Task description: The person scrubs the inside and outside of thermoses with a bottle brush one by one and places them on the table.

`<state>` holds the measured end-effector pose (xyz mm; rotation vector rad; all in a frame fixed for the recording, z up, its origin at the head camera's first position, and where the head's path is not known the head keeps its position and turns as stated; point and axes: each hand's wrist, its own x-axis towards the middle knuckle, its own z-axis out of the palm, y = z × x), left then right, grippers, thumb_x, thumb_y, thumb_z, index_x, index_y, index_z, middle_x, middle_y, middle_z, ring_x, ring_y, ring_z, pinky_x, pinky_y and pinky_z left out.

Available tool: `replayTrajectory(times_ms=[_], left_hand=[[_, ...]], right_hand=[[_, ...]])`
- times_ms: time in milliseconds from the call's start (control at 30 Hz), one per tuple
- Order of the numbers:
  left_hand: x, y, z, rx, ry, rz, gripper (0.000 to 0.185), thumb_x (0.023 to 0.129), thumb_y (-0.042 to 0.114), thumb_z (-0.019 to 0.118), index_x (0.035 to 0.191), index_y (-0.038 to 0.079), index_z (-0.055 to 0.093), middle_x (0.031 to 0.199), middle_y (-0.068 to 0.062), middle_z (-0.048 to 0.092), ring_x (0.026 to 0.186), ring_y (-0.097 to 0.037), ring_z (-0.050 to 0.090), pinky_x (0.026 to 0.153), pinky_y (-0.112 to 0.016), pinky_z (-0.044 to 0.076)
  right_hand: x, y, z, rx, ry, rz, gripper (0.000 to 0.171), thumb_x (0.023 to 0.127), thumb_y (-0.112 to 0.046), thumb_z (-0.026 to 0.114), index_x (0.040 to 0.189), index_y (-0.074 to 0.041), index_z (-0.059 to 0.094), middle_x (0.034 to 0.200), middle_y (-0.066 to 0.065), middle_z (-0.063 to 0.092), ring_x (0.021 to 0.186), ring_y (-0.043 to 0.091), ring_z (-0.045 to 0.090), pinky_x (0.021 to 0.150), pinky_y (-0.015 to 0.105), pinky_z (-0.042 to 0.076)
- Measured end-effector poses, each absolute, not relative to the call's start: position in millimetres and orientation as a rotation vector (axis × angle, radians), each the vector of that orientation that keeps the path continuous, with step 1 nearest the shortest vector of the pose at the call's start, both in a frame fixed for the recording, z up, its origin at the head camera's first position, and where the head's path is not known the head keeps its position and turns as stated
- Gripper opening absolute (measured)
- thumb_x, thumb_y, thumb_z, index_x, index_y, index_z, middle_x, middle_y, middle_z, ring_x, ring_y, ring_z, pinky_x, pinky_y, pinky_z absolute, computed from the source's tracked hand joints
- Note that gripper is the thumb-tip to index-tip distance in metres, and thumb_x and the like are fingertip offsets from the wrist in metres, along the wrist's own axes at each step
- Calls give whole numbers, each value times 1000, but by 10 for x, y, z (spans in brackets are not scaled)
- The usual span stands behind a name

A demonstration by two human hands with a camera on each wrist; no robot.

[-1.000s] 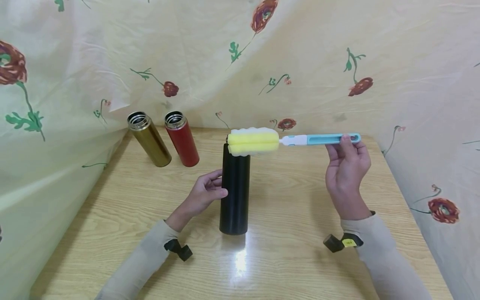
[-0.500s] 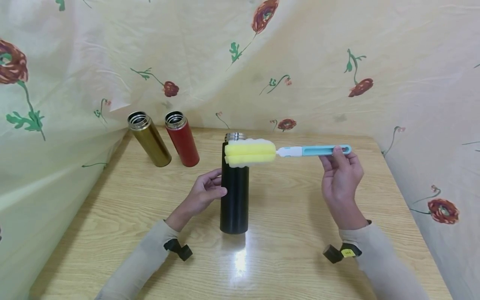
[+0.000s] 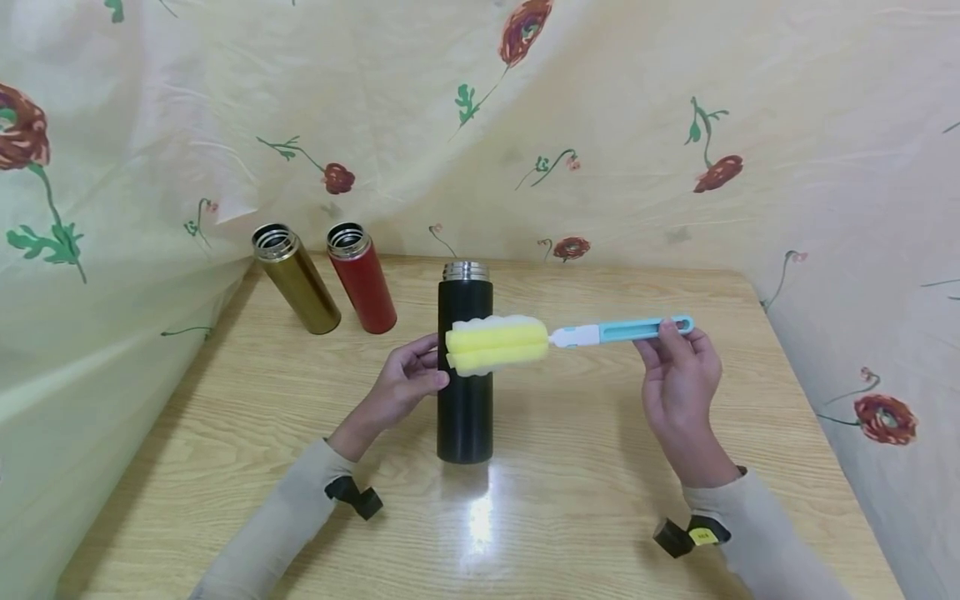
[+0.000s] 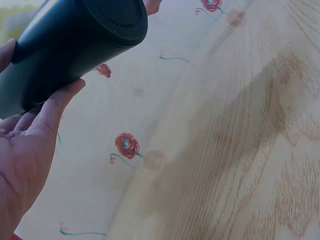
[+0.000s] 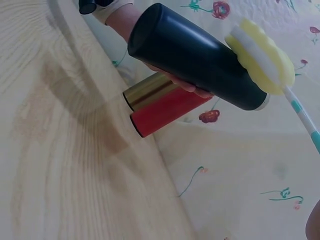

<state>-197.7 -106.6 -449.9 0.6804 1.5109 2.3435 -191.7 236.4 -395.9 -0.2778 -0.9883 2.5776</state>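
My left hand (image 3: pixel 405 385) grips a tall black vacuum bottle (image 3: pixel 465 417) around its side, thumb at the front. The bottle has a bare metal neck at its top, and its base shows in the left wrist view, raised off the table. My right hand (image 3: pixel 681 383) pinches the blue end of a bottle brush (image 3: pixel 637 330) between thumb and fingers. The brush lies level, its yellow-and-white sponge head (image 3: pixel 498 344) overlapping the front of the bottle in the head view. In the right wrist view the sponge head (image 5: pixel 265 57) shows close beside the bottle's upper part.
A gold bottle (image 3: pixel 303 287) and a red bottle (image 3: pixel 367 287), both without lids, stand at the back left of the wooden table (image 3: pixel 585 500). A flower-patterned cloth (image 3: pixel 637 100) hangs behind the table and along both sides.
The brush has come down along the bottle from its neck to its middle, with my right hand lowering and shifting slightly left. My left hand and the bottle have barely moved.
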Motion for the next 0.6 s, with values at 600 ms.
replayTrajectory(times_ms=[600], left_hand=[[-2039, -1117, -4468, 671, 1476, 2353, 50, 94, -2, 59, 143, 4, 51, 128, -3, 69, 113, -16, 69, 93, -32, 59]], right_hand=[[-1527, 2412, -4130, -302, -1138, 2602, 12, 96, 1, 67, 101, 4, 56, 92, 8, 61, 82, 19, 72, 87, 32, 58]])
